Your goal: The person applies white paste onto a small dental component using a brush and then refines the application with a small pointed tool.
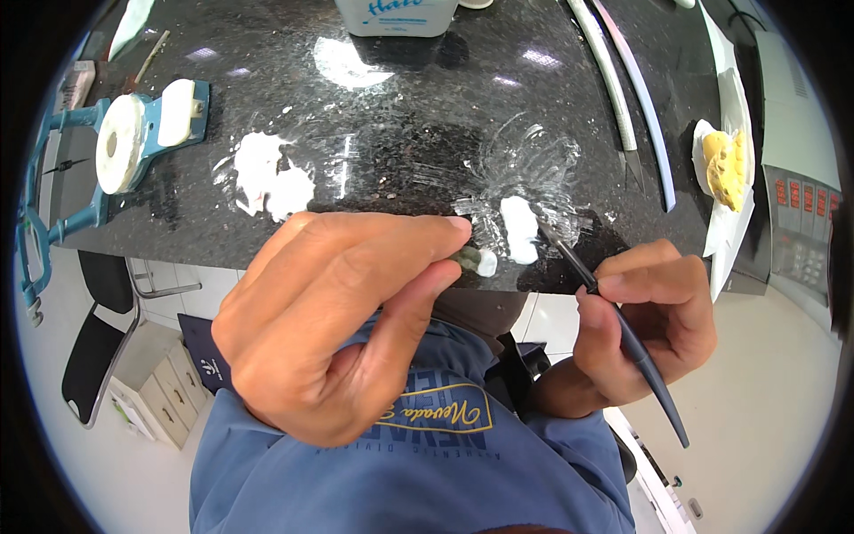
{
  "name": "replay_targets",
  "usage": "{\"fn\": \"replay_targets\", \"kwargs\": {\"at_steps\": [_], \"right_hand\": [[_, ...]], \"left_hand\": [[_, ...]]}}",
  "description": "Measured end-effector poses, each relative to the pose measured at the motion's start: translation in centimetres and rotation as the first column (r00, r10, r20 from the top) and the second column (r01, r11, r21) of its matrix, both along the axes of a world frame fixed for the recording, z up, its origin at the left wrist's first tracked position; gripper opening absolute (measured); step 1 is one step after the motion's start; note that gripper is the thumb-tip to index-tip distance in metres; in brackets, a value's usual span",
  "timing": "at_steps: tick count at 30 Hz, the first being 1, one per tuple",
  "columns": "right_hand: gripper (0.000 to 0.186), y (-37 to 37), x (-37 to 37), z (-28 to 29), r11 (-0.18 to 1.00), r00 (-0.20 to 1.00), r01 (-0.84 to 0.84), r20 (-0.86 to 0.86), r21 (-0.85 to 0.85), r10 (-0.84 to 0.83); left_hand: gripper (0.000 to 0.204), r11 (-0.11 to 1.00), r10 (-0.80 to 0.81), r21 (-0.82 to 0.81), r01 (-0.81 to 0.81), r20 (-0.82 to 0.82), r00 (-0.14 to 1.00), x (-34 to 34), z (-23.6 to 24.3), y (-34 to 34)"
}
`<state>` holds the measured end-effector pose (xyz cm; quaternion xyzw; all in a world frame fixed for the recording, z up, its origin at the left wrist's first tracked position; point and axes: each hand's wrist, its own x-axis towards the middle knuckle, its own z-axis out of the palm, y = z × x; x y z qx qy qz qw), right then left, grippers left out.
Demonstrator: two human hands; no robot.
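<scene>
My left hand (334,320) is closed, thumb and forefinger pinching a small greenish piece with a white, tooth-like end (485,262). Most of that piece is hidden by the fingertips. In my right hand (654,320), a slim black-handled tool (636,347) is held like a pen. Its fine tip points up and left, close to the right edge of a small white mound (519,230) on the dark stone counter (400,178). Whether bristles or metal form the tip, I cannot tell. White smears surround the mound.
Larger white clumps (271,178) lie at the left. Beyond them stands a blue articulator (182,116) with white plaster. A plastic tub (396,16) is at the back. On the right are two flexible tubes (654,133) and a yellow dental model (725,169). The counter's front edge runs under my hands.
</scene>
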<state>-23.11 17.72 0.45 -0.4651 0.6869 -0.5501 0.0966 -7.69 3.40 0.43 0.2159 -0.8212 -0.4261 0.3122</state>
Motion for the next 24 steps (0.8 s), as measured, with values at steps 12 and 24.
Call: {"fn": "replay_targets", "kwargs": {"at_steps": [12, 24], "right_hand": [[0.023, -0.32, 0.19, 0.96, 0.997, 0.993, 0.052, 0.103, 0.056, -0.058], [0.021, -0.05, 0.2, 0.77, 0.997, 0.995, 0.072, 0.073, 0.032, -0.074]], "left_hand": [[0.018, 1.0, 0.003, 0.01, -0.003, 0.022, 1.0, 0.03, 0.24, -0.06], [0.017, 1.0, -0.003, 0.021, 0.002, 0.034, 0.999, 0.0, 0.38, -0.14]]}}
